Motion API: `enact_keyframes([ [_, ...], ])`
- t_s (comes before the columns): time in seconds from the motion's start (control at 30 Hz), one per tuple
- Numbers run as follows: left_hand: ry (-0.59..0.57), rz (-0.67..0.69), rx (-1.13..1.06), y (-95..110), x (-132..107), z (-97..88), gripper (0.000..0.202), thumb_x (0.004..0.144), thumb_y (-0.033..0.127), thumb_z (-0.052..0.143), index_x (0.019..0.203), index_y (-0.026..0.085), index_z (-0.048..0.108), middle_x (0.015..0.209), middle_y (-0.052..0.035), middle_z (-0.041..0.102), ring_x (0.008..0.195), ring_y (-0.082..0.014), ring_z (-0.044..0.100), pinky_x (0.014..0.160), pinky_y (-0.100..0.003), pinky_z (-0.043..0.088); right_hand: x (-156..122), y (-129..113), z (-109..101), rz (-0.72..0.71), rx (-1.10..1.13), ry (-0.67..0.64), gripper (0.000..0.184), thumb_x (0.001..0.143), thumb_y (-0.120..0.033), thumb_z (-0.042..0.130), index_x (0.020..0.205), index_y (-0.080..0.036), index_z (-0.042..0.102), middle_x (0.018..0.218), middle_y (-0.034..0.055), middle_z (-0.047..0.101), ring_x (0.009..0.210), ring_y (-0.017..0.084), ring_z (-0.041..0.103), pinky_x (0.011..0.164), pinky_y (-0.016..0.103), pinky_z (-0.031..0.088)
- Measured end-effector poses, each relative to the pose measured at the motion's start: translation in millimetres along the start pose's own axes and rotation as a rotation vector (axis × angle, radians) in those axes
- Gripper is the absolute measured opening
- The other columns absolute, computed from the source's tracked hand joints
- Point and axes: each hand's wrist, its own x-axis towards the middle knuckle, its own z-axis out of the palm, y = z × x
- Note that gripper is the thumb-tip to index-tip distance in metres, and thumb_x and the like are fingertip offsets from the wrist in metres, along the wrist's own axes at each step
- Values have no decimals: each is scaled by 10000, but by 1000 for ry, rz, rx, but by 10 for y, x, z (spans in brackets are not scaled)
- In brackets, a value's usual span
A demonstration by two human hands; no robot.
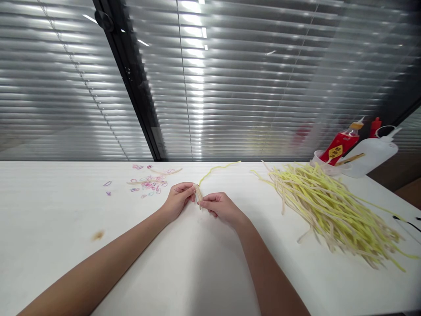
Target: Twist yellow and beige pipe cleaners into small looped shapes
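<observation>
Close together over the white table (138, 272), my two hands meet at a short, folded beige pipe cleaner (199, 193). My left hand (179, 200) pinches its upper end between thumb and fingers. Lower down, my right hand (221, 205) grips it near the bottom. A thin yellow pipe cleaner (215, 168) runs from the top of the held piece toward the back right; whether the two are joined is too small to tell. At the right lies a big loose heap of yellow and beige pipe cleaners (332, 208).
Small coloured rubber bands (153, 184) lie scattered at the back left, among a few beige strands. Behind the heap stand a red-labelled bottle (340, 147) in a clear plastic cup (317, 158) and a white squeeze bottle (371, 153). Blinds (246, 87) border the table's far edge.
</observation>
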Motion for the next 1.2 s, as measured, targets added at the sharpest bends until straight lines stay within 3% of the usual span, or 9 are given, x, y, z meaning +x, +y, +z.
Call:
enact_keyframes([
  [0.1,11,-1,3,-4,3,-6,186,652,292,758,740,143,692,518,7,583,496,-90,481,525,-222,380,-13,-35,3,23,-10,8,285,679,-440,681,712,-157,684,485,-65,366,450,55,292,438,208,194],
  [0.4,-4,-23,-16,-3,19,-12,200,652,301,757,757,139,706,565,-7,607,525,-93,502,549,-227,397,29,-6,-1,64,122,-40,242,639,-384,721,706,-157,673,538,-59,418,463,47,251,463,241,160],
  [0.6,-28,-19,-6,-7,25,-15,209,679,324,739,771,138,709,580,-8,605,548,-102,500,578,-241,406,55,23,3,49,128,2,234,641,-384,712,676,-160,656,465,-79,370,437,48,243,461,245,157],
  [0.73,-158,-39,83,-9,18,-40,212,756,339,674,761,130,709,636,-33,624,622,-128,538,644,-262,422,70,35,6,26,160,13,241,645,-388,718,691,-159,662,471,-79,371,435,45,236,461,243,166],
  [0.87,-382,-33,202,28,-5,-45,204,793,318,637,850,144,726,923,-84,657,863,-195,579,812,-318,425,66,29,11,7,215,1,250,633,-389,740,676,-159,651,493,-72,392,446,47,257,461,239,185],
  [0.97,-459,-15,231,67,-13,-40,212,804,316,621,887,158,734,1074,-98,610,1001,-234,546,900,-357,396,49,12,12,6,225,-14,247,632,-382,742,708,-159,667,516,-67,404,461,50,267,462,236,201],
  [1.2,-509,-86,111,88,-4,-65,133,746,266,681,727,143,728,989,-77,585,880,-208,567,823,-358,436,-4,-22,31,86,225,-87,215,650,-355,726,712,-159,661,534,-69,354,478,52,233,457,226,212],
])
